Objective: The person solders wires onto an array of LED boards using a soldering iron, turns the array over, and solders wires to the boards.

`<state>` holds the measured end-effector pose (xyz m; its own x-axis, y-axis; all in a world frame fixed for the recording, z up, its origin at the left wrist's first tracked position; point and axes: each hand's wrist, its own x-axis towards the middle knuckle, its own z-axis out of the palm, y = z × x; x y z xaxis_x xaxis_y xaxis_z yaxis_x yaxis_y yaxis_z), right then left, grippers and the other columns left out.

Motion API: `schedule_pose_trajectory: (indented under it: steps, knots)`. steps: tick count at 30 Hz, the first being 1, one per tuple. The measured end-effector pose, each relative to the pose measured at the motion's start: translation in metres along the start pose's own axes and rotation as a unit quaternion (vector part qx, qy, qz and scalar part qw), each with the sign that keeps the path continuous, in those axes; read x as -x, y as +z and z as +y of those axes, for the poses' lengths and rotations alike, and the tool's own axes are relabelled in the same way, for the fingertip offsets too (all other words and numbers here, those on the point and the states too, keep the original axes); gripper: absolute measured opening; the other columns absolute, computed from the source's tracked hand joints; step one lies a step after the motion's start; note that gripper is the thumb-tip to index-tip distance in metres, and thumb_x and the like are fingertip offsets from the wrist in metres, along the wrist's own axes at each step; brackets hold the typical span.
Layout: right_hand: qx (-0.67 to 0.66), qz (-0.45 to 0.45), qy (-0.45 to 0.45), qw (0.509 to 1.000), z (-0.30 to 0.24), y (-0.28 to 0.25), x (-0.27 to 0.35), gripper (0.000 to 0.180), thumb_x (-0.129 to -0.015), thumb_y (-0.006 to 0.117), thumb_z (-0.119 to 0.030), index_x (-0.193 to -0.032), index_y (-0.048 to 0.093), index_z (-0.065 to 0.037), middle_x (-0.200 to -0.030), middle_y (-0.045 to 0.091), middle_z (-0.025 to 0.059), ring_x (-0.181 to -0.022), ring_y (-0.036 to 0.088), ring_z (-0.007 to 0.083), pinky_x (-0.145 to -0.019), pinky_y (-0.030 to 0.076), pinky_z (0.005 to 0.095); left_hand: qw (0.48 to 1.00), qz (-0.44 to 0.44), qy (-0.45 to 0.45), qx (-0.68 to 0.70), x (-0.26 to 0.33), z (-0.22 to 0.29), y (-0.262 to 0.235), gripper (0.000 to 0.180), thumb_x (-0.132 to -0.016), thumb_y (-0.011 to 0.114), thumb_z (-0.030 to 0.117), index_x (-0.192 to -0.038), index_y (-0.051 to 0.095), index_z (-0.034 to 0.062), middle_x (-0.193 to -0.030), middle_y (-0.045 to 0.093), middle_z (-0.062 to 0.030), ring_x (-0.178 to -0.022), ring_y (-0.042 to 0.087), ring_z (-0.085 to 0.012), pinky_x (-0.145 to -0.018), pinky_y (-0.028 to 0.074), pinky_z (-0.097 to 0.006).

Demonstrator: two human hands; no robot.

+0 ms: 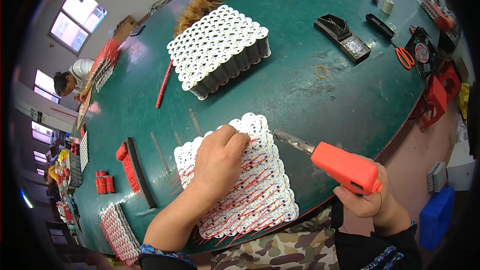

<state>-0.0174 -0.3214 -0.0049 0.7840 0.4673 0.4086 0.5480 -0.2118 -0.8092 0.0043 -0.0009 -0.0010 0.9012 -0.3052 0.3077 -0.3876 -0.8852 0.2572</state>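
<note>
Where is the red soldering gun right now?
In the head view, the red soldering gun is right of centre, in the right hand, its tip near the right edge of the white cell pack.

Cell pack [272,172] partly hidden behind left hand [218,159]; exact grip unclear.

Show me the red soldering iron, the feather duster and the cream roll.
Red soldering iron [344,167], head view: red body.
Feather duster [204,1], head view: brown feathers.
Cream roll [387,7], head view: curved side.
</note>
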Motion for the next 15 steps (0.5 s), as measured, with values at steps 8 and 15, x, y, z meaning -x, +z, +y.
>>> schedule_pose_trajectory:
  steps: [8,15]
  knots:
    - [-0.002,-0.003,0.009,1.000,0.0010,0.0000,0.0012,0.056,-0.080,0.079,-0.004,-0.130,0.056,0.008,-0.095,0.074,0.0151,-0.073,0.073,0.0223,-0.070,0.057,0.0307,1.000,-0.005,-0.001,-0.004,0.0003,0.0002,0.0041,0.012,-0.081,0.073,0.002,-0.091,0.067,0.0053,-0.088,0.062,-0.0118,-0.079,0.064,-0.0344,-0.067,0.050,-0.046]
    - [0.001,-0.008,0.014,1.000,-0.0002,-0.0009,0.0010,0.055,-0.081,0.079,-0.005,-0.129,0.057,0.009,-0.093,0.073,0.0144,-0.072,0.072,0.0219,-0.069,0.056,0.0301,1.000,0.001,0.016,-0.001,-0.0012,0.0012,0.0043,0.014,-0.080,0.074,0.002,-0.092,0.069,0.0055,-0.087,0.062,-0.0117,-0.078,0.063,-0.0347,-0.066,0.050,-0.046]
